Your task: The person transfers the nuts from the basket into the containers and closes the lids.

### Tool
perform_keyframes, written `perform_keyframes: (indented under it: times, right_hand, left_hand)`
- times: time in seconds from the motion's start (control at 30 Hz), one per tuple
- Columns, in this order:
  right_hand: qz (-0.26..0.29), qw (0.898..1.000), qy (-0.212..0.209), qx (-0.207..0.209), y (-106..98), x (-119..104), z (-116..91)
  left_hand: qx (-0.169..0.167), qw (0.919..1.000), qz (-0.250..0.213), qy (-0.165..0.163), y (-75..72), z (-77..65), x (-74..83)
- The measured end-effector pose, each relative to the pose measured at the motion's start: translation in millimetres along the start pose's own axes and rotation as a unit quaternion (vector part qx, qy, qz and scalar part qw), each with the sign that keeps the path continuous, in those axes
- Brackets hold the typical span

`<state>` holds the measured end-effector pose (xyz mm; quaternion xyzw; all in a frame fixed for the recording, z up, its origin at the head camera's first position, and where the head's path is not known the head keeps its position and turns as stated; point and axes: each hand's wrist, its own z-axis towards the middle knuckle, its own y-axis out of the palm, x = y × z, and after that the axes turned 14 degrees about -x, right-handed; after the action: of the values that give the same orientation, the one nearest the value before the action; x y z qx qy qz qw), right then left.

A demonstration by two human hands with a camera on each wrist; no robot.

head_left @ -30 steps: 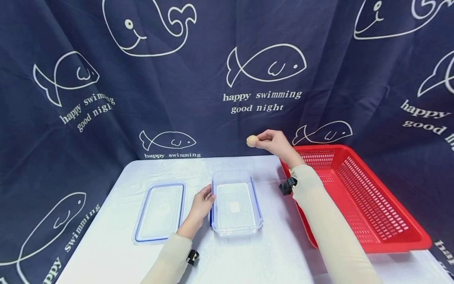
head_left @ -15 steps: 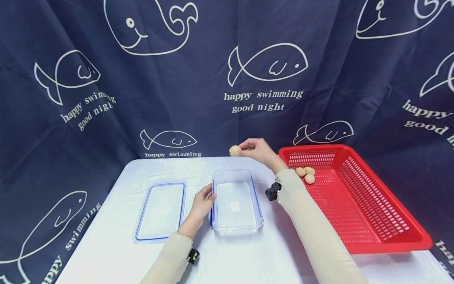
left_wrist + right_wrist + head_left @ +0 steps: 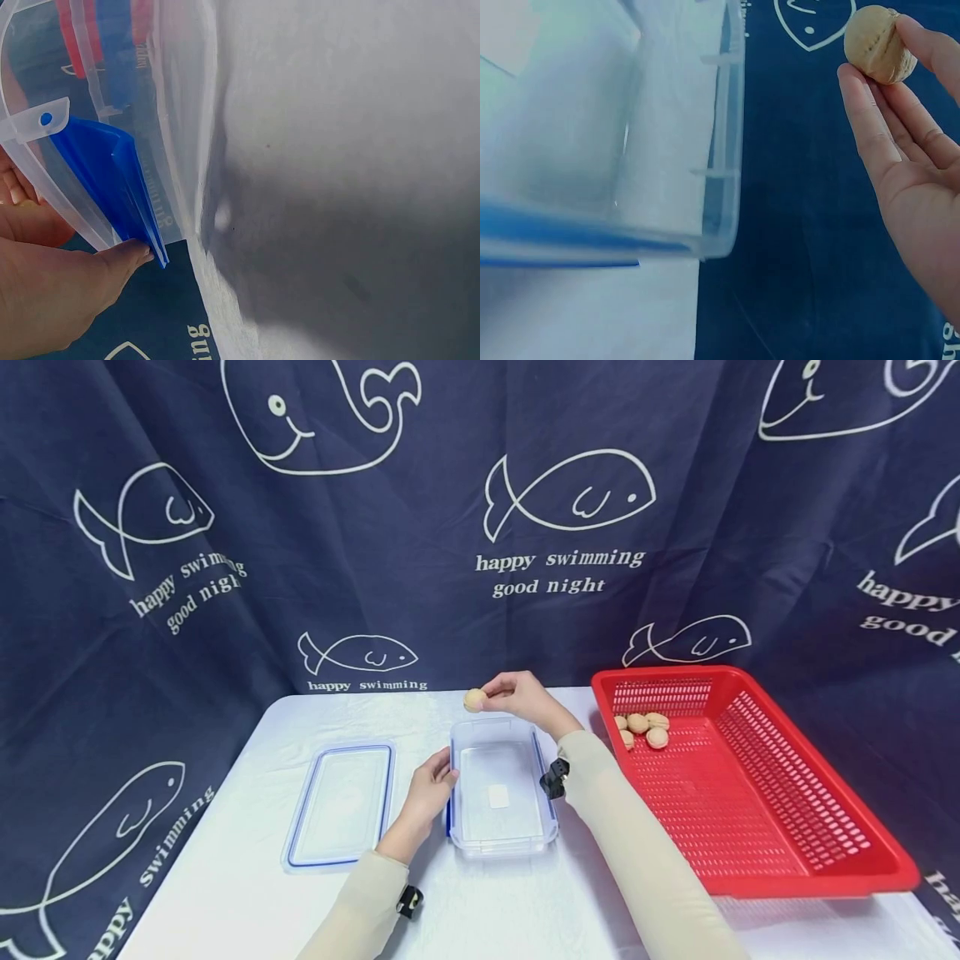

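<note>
My right hand point(image 3: 517, 697) pinches a beige macaron point(image 3: 474, 699) between thumb and fingers, above the far end of a clear plastic food container point(image 3: 502, 839). In the right wrist view the macaron point(image 3: 877, 45) shows a ruffled seam. My left hand point(image 3: 430, 787) holds the container by its left side. Seen from the left wrist, the thumb of that hand point(image 3: 60, 289) lies at a blue locking clip point(image 3: 112, 176), and other fingers show behind the clear wall. A small white label point(image 3: 498, 796) is visible at the container's bottom.
The clear lid with a blue seal point(image 3: 341, 806) lies flat left of the container. A red perforated plastic basket point(image 3: 750, 827) stands at the right, with several macarons point(image 3: 657, 737) in its far left corner. A dark blue fish-print curtain point(image 3: 450, 527) hangs behind the table.
My right hand has moved left and down with the macaron, from near the basket to the container's far end. The macarons in the basket have come into view. My left hand stays put.
</note>
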<state>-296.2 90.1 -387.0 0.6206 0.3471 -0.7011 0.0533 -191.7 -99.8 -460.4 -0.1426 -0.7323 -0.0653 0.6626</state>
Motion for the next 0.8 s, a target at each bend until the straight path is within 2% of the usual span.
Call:
perform_keyframes:
  times: [0.33, 0.57, 0.8]
  right_hand:
    - [0.011, 1.000, 0.013, -0.020, 17, 4, 6]
    - [0.001, 0.999, 0.023, -0.025, 24, 14, 6]
    - [-0.004, 0.999, 0.041, -0.024, 29, 24, 7]
  left_hand:
    - [-0.006, 0.9999, -0.002, 0.011, -0.7, 0.3, 0.2]
    - [0.000, 1.0000, -0.003, -0.004, -0.2, 1.4, 0.5]
    - [-0.001, 1.0000, -0.005, -0.001, -0.1, 1.4, -0.5]
